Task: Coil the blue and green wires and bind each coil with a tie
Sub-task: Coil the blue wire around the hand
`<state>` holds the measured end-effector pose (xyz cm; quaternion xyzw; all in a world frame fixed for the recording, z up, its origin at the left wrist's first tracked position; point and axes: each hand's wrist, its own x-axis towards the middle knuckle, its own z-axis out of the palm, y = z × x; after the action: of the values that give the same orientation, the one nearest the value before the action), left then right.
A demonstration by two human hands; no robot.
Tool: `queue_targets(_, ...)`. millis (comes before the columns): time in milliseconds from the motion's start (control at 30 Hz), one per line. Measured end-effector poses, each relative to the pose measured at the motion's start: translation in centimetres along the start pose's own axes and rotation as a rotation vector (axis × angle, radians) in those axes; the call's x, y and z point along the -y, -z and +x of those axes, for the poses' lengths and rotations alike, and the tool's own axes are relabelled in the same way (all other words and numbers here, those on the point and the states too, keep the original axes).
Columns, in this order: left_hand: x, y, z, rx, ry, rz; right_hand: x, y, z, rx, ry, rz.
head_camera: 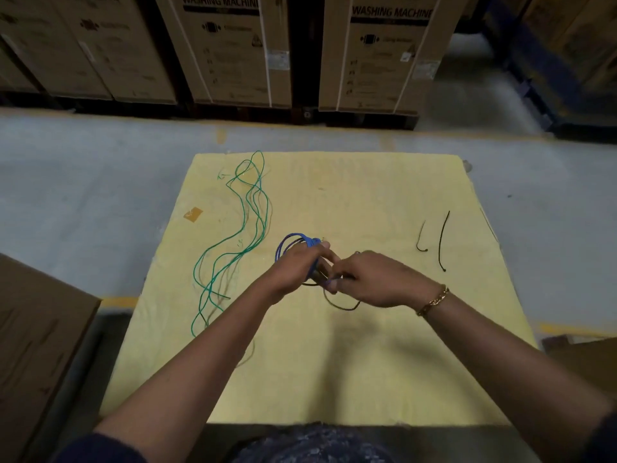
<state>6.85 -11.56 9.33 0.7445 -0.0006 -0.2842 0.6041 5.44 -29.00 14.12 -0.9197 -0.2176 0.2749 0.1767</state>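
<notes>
The blue wire is wound into a small coil above the middle of the yellow cloth. My left hand grips the coil from the near side. My right hand pinches the loose blue end beside the coil; a slack loop of it hangs below my fingers. The green wire lies uncoiled in long loose curves on the left part of the cloth. Two black ties lie on the right part of the cloth, apart from both hands.
The cloth covers a square table. A small orange tag lies near the green wire. A cardboard box stands at the near left, another at the near right. Large washing machine cartons line the far side of the grey floor.
</notes>
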Motion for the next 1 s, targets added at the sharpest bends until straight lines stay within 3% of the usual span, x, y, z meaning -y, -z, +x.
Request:
queue_targets(200,1.2,-0.1,-0.5,0.126,0.071,0.039,-1.9,5.1,-0.2,-0.023,0.116,0.098)
queue_targets(300,1.2,-0.2,-1.0,0.29,0.091,-0.278,-3.5,5.7,0.9,-0.188,0.148,0.239)
queue_targets(400,0.5,-0.3,-1.8,0.485,0.057,-0.668,-4.7,4.0,2.4,-0.361,0.098,0.539)
queue_targets(500,0.2,-0.1,-2.0,0.548,-0.011,-1.0,-4.7,0.6,3.5,-0.468,0.0,0.752)
queue_targets(667,-0.6,0.2,-1.9,0.358,-0.091,-1.196,-3.5,-5.7,4.0,-0.392,-0.161,1.087)
queue_targets(800,-1.5,0.1,-1.0,0.131,-0.151,-1.196,-2.2,-9.7,3.7,-0.278,-0.229,1.154)
queue_targets(1000,-0.1,-0.8,1.9,-0.108,-0.127,-0.599,-0.9,-9.8,4.4,-0.083,-0.233,0.869)
